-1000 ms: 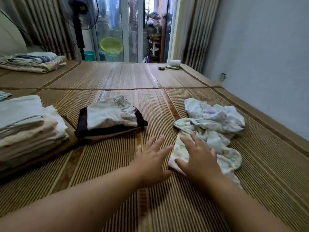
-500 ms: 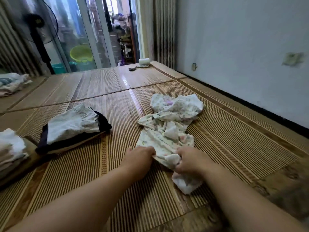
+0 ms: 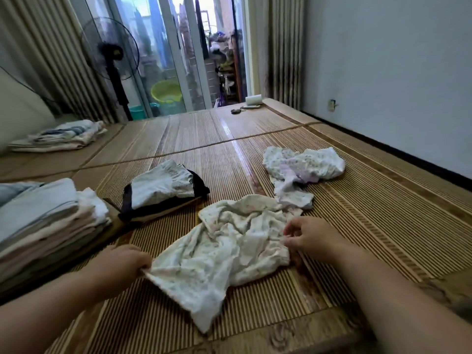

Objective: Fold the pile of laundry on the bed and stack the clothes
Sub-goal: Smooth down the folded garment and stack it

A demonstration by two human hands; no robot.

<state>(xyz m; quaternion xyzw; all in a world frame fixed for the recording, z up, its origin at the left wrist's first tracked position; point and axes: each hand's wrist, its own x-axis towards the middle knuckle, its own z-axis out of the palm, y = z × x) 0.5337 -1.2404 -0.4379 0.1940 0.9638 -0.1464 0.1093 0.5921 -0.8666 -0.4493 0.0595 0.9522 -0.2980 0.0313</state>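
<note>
Garment (image 3: 229, 254) pinched by left hand (image 3: 122, 267), right hand (image 3: 313, 238).

The crumpled garment (image 3: 224, 241) is cream-white with a faint small floral print in pink and green. Beyond it to the right, a second garment (image 3: 304, 164) is white, speckled with tiny flowers and tinged lilac. Beyond it to the left, a folded piece (image 3: 163, 185) is pale grey over black. Left of it, the stack (image 3: 43, 221) shows pale blue, white and beige layers. Under it, the mat (image 3: 357, 213) is tan with fine brown stripes. Far beyond it, a basin (image 3: 166, 92) is yellow-green.
</note>
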